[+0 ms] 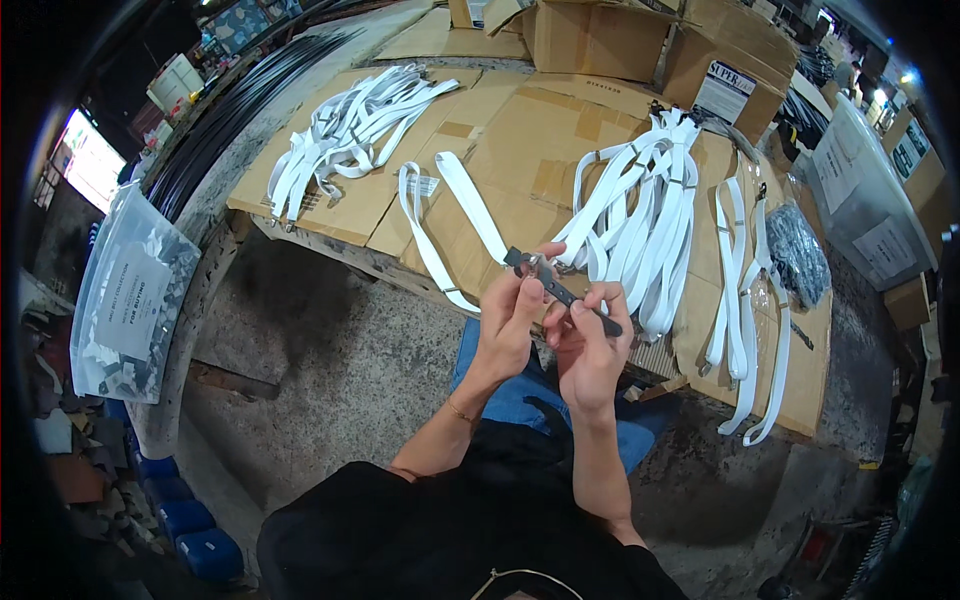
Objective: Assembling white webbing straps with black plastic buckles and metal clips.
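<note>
In front of my chest, my left hand (508,325) pinches one end of a short dark strap (557,290) near a small metal fitting. My right hand (590,350) closes its fingers around the strap's other end. A white flat strap (470,200) loops over the cardboard and runs to my hands; its join with the dark piece is partly hidden by my fingers. Right beyond my right hand lies a thick bundle of white straps (645,210), gathered at dark ends. Another white bundle (350,125) lies farther left.
Flattened cardboard (500,110) covers the table. More white straps (735,290) and a plastic bag of dark pieces (797,255) lie at its right. A grey bin (868,200) stands beyond. Cardboard boxes (600,40) are at the back, a clear bin of scraps (130,300) at left.
</note>
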The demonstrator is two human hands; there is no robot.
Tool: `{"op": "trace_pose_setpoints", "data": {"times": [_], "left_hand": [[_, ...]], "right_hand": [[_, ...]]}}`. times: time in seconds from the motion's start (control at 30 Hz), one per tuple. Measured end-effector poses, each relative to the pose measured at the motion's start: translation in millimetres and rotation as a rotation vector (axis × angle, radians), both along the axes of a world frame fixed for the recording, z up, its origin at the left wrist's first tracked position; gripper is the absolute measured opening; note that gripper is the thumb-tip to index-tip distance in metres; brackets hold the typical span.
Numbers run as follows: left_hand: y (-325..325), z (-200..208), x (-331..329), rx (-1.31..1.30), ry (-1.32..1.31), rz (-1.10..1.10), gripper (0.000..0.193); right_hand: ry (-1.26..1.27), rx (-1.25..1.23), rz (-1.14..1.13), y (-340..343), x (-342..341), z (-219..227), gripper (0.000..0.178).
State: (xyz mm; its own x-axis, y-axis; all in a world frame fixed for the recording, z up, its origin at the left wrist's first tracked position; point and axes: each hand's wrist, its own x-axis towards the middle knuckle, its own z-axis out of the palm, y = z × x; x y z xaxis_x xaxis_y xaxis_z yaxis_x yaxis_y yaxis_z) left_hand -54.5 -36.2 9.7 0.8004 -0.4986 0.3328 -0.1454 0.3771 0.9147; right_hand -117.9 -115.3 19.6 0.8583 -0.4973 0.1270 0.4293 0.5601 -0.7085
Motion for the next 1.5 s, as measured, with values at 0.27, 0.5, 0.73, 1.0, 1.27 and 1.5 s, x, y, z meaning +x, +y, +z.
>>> {"op": "trace_pose_setpoints", "data": {"times": [0.27,0.5,0.73,1.0,1.27,1.5], "left_hand": [[3,2,-7,-0.008,0.019,-0.166,0.047],[7,-7,4,-0.1,0.159,-0.308,0.043],[4,-5,-1,-0.009,0.45,-0.384,0.04],[-10,-21,-4,0.062,0.41,-0.376,0.055],[0,-29,-6,0.076,0.398,-0.535,0.054],[-3,-22,-5,0.154,0.464,-0.64,0.041]], "right_hand": [[0.01,-0.193,-0.037,4,-14,-1,0.011],[0.031,-0.968,-0.282,-30,-22,-8,0.053],[-0.108,-0.823,0.394,-66,-7,8,0.099],[-0.242,-0.563,0.307,-53,9,-9,0.099],[-0.175,-0.34,0.192,-60,-2,-6,0.087],[-0.049,-0.435,0.191,-64,-8,-17,0.052]]}}
